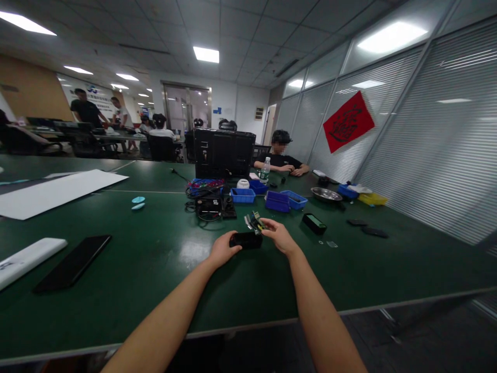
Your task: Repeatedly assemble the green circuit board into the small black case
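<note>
On the green table, my left hand grips the left end of a small black rectangular case. Just above the right end of that case, my right hand pinches a small circuit board with green, yellow and silvery parts. The board is tilted, and I cannot tell whether it touches the case. A second black box with a green top sits to the right of my right hand. Near it lie a small white ring and a clear flat piece.
Beyond my hands are a black device with cables, blue bins, a white ball, a water bottle and a monitor. A metal bowl stands right. Across the table a person sits. A black slab lies left.
</note>
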### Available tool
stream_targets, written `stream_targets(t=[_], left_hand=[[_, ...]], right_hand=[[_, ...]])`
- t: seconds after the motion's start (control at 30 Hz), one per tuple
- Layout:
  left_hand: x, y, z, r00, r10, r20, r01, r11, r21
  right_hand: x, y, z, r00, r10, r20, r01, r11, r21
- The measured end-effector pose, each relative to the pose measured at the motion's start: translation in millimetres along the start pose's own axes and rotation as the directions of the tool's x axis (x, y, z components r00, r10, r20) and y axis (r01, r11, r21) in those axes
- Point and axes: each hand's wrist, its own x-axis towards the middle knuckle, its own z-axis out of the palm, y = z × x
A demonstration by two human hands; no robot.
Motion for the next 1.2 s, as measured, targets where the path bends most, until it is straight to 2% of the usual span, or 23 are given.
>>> stream_targets(t=[0.13,0.23,0.33,0.6,0.7,0.8,0.93,1.0,1.1,1.2], left_hand=[[0,1,0.2,1.000,-0.027,0.000,0.027,1.000,0.006],[1,1,1.0,0.999,-0.034,0.007,0.034,0.999,0.010],[1,-1,1.8,0.999,-0.033,0.008,0.033,0.999,0.022],[3,-6,5.3,1.000,-0.009,0.019,0.008,0.999,0.050],[3,-6,5.7,1.000,-0.020,0.022,0.019,0.999,0.048],[3,-6,5.9,0.999,-0.036,-0.028,0.037,0.999,0.020],[5,-8,6.4,0.992,-0.049,-0.118,0.051,0.999,0.011],[5,-10,6.5,0.988,-0.059,-0.144,0.062,0.998,0.010],[5,-11,6.0,0.986,-0.071,-0.152,0.072,0.997,0.002],[5,-10,5.0,0.987,-0.071,-0.144,0.072,0.997,0.003]], right_hand=[[-3,-4,6,0.993,0.047,0.109,-0.024,0.978,-0.205],[-3,-6,8,0.992,0.058,0.113,-0.011,0.926,-0.378],[-4,-9,11,0.992,0.038,0.121,0.025,0.879,-0.477],[-4,-7,11,0.984,0.041,0.172,0.059,0.840,-0.540],[-3,-3,8,0.976,0.064,0.206,0.054,0.851,-0.522],[-3,0,7,0.979,0.095,0.183,0.011,0.862,-0.506],[-2,8,14,0.976,0.131,0.174,0.005,0.786,-0.618],[-1,13,22,0.985,0.118,0.123,-0.001,0.725,-0.689],[1,17,30,0.992,0.091,-0.089,-0.126,0.602,-0.788],[2,16,25,0.946,0.062,-0.319,-0.310,0.469,-0.827]])
